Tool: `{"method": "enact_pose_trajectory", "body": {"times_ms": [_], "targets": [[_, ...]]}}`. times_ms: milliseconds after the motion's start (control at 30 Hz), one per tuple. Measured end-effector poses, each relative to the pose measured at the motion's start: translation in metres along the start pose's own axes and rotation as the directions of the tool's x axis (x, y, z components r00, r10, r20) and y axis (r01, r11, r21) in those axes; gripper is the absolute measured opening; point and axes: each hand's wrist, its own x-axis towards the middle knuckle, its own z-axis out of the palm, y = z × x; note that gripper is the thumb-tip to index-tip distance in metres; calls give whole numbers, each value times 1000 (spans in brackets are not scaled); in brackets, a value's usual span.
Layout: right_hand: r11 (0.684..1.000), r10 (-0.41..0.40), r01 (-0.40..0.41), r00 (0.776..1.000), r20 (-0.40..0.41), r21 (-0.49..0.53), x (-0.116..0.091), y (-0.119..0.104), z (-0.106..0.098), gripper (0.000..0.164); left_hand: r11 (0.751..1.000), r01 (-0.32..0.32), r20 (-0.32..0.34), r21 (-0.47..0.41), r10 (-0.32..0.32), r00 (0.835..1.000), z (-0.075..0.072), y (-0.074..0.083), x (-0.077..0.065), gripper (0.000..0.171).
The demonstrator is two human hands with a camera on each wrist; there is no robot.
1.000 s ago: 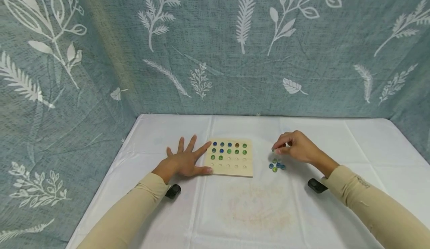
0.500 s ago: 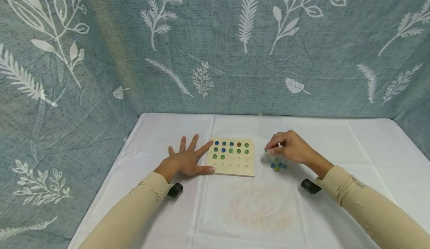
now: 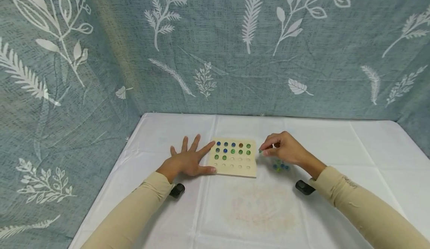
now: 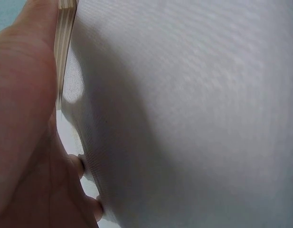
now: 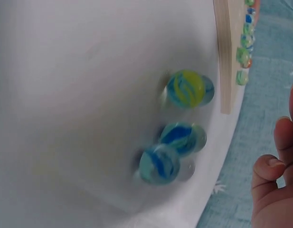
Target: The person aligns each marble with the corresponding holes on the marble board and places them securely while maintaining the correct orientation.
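Note:
A light wooden board (image 3: pixel 235 171) with rows of round hollows lies on the table. Blue and green marbles, plus one brown, fill its two back rows; two green marbles sit at the left of the third row. My left hand (image 3: pixel 188 162) lies with fingers spread, thumb and index fingertip at the board's left side. To the right of the board, my right hand (image 3: pixel 285 148) pinches a greenish marble (image 3: pixel 260 152) between thumb and fingers, above the table. Below that hand lies a cluster of several blue and green marbles (image 3: pixel 279 166); in the right wrist view a yellow-blue marble (image 5: pixel 186 89) shows closest to the board.
A white cloth (image 3: pixel 262 211) with faint reddish stains covers the table. Behind and to the left hangs a blue-green curtain (image 3: pixel 221 47) with white leaf patterns. Black wrist cameras (image 3: pixel 305 187) sit under both forearms.
My right hand has carried the pinched marble leftward, away from over the loose marbles to near the board's right edge. The left hand stays in place at the board.

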Motion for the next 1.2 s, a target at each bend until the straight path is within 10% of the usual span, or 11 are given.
{"method": "enact_pose_trajectory", "body": {"times_ms": [1200], "targets": [[1000,12,-13,999,47,23,31,-18,40,9,999,22,-16,35,-22,1000,2,0,1,97]]}}
